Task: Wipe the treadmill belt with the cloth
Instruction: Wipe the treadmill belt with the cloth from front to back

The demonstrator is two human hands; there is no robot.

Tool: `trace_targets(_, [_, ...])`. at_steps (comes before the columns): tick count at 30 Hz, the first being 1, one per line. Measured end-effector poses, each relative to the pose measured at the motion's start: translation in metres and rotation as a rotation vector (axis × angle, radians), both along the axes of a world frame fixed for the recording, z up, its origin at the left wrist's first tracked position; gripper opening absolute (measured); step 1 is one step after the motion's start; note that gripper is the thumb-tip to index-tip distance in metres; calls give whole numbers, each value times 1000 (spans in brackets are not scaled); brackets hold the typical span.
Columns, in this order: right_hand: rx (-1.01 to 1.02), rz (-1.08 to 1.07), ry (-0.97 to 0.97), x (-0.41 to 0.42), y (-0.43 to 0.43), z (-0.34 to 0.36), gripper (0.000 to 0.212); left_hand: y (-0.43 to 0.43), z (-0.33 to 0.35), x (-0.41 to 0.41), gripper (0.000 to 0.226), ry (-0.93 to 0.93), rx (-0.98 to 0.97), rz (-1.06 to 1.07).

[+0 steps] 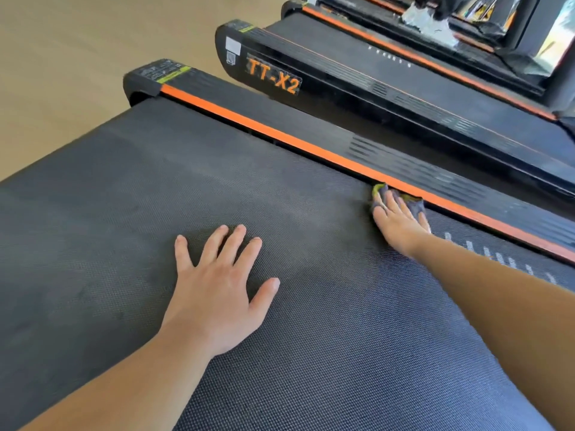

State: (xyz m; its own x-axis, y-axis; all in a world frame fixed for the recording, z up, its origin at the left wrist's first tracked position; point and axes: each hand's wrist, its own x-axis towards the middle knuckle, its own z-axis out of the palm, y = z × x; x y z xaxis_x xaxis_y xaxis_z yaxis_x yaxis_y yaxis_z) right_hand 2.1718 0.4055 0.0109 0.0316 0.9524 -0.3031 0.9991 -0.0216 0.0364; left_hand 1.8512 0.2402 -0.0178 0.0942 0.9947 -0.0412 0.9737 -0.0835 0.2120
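- Your left hand (pixel 214 293) lay flat on the treadmill belt (pixel 124 197), fingers spread and straight, gripping nothing. It looked like a brace for your weight while you leaned over.
- Your right hand (pixel 396 222) pressed the cloth (pixel 381 191) down with straight fingers, not curled round it. Flat pressure suits wiping.
- The cloth sat on the belt at its right edge, against the orange strip (pixel 280 135). I couldn't tell whether it overlapped the strip. It was mostly hidden under the hand, with only a yellow-green corner and grey folds showing.
- Edge: the strip and the side rail (pixel 311 126) ran right beside the cloth, so there was no belt left further right. I judged the next stroke had to run along the strip or back leftward.
- Room: wide bare belt lay between your hands and toward the far end. Your left hand was the only thing in a leftward path.
- The TT-X2 treadmill (pixel 342 66) and the wood floor (pixel 62 57) were well apart and not in the way.
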Motion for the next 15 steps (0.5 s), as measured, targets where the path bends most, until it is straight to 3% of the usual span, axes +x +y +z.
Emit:
trace_targets(2, [58, -98, 17, -6, -1, -12, 57, 0, 1, 0, 81, -1, -5, -6])
trace_targets(7, [56, -73, 74, -21, -12, -5, 57, 0, 1, -1, 82, 4, -7, -7])
trace_targets(9, [28, 105, 79, -48, -40, -7, 59, -1, 0, -1, 82, 1, -4, -9])
trace_targets(12, [-20, 590, 148, -87, -96, -7, 75, -2, 1, 0, 79, -20, 12, -4])
trace_targets(14, [-46, 755, 127, -82, -79, -2, 66, -2, -1, -2, 75, -32, 24, 4])
trace_targets(15, [-20, 738, 95, -75, -58, -1, 60, -1, -2, -3, 74, -35, 19, 6])
